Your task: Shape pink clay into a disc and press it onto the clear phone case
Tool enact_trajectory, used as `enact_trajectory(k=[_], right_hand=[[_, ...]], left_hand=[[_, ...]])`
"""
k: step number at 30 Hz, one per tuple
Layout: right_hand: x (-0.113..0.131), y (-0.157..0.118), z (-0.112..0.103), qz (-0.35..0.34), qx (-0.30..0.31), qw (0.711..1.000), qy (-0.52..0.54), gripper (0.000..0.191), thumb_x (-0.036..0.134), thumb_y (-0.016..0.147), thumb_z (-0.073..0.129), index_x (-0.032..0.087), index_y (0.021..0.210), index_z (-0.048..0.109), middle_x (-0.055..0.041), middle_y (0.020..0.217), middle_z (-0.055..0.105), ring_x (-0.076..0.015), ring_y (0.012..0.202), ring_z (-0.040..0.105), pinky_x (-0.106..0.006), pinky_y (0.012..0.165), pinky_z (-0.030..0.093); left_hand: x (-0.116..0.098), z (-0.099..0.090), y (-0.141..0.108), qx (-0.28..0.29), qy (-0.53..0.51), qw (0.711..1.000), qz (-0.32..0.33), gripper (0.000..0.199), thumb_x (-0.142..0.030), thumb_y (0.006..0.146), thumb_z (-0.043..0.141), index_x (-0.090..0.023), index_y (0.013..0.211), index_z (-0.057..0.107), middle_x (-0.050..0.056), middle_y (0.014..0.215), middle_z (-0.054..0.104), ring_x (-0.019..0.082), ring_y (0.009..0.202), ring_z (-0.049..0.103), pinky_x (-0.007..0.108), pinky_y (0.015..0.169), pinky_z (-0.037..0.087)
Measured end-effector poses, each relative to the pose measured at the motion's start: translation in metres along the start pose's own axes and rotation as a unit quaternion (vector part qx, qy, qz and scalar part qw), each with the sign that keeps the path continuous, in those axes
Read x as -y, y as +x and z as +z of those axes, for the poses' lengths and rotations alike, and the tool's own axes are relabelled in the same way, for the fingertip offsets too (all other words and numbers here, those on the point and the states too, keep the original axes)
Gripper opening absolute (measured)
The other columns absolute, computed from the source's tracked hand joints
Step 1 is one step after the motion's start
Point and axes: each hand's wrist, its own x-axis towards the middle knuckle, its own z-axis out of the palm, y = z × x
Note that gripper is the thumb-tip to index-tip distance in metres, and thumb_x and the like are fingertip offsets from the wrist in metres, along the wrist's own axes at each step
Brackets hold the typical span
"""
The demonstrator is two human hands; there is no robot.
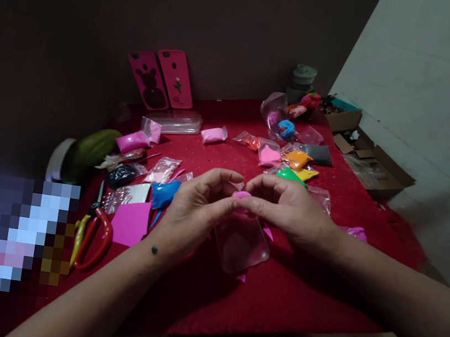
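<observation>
My left hand [203, 204] and my right hand [288, 208] meet near the middle of the red-covered table. Between their thumbs and fingers they pinch a small round pink piece [242, 195]. Just below it, a clear flat case [242, 249] extends toward me, its upper end hidden behind my hands. Small pink scraps [268, 232] lie beside the case. A blue packet [164, 193] is close to my left hand, and a green packet [291, 176] lies beyond my right hand.
Red-handled scissors [96, 240] and a pink sheet [130, 223] lie left. Two pink phone cases [176, 79] lean on the back wall. Several coloured clay packets [296, 159] are spread behind my hands. A jar [303, 79] stands back right, near cardboard boxes [388, 169].
</observation>
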Motion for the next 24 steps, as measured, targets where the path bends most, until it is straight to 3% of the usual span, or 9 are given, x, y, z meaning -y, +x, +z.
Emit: enact_trajectory(k=[8, 12, 17, 20, 24], right_hand=[[-0.007, -0.001, 0.002, -0.007, -0.013, 1.0, -0.02, 0.012, 0.025, 0.078, 0.07, 0.014, 0.078, 0.065, 0.0, 0.071, 0.062, -0.0098, 0.063, 0.055, -0.021, 0.057, 0.043], [-0.002, -0.001, 0.007, 0.002, -0.03, 0.998, -0.047, 0.011, 0.021, 0.073, 0.07, 0.014, 0.075, 0.062, 0.002, 0.068, 0.058, -0.0088, 0.062, 0.051, -0.02, 0.055, 0.038], [0.0, 0.001, 0.008, 0.046, -0.02, 0.999, -0.018, 0.016, 0.024, 0.068, 0.073, 0.014, 0.074, 0.062, 0.0017, 0.067, 0.058, -0.0093, 0.062, 0.05, -0.021, 0.056, 0.038], [-0.003, 0.001, 0.007, 0.066, -0.017, 0.997, -0.038, 0.013, 0.024, 0.071, 0.069, 0.014, 0.074, 0.062, 0.0013, 0.064, 0.057, -0.0097, 0.059, 0.049, -0.022, 0.054, 0.037], [-0.005, 0.0, 0.01, 0.029, -0.036, 0.999, -0.021, 0.016, 0.018, 0.067, 0.07, 0.016, 0.078, 0.058, 0.0021, 0.07, 0.058, -0.0095, 0.063, 0.052, -0.021, 0.057, 0.04]], left_hand=[[-0.002, -0.008, -0.001, 0.001, 0.064, 0.998, -0.02, 0.022, -0.031, 0.078, 0.075, -0.019, 0.096, 0.072, 0.003, 0.092, 0.075, 0.015, 0.081, 0.068, 0.024, 0.072, 0.055], [0.005, -0.005, -0.002, -0.003, 0.044, 0.999, -0.003, 0.018, -0.03, 0.075, 0.078, -0.019, 0.088, 0.072, 0.001, 0.088, 0.075, 0.014, 0.081, 0.067, 0.024, 0.075, 0.054], [0.012, -0.002, -0.004, -0.035, 0.054, 0.998, 0.014, 0.023, -0.028, 0.076, 0.076, -0.019, 0.096, 0.069, 0.002, 0.09, 0.074, 0.015, 0.082, 0.068, 0.025, 0.074, 0.053], [0.012, -0.005, -0.004, -0.045, 0.121, 0.991, 0.028, 0.022, -0.031, 0.08, 0.072, -0.02, 0.098, 0.07, 0.003, 0.095, 0.075, 0.017, 0.086, 0.068, 0.027, 0.078, 0.053], [0.012, -0.007, -0.004, -0.033, 0.157, 0.986, 0.054, 0.019, -0.034, 0.08, 0.072, -0.02, 0.094, 0.072, 0.002, 0.096, 0.075, 0.018, 0.089, 0.068, 0.028, 0.083, 0.053]])
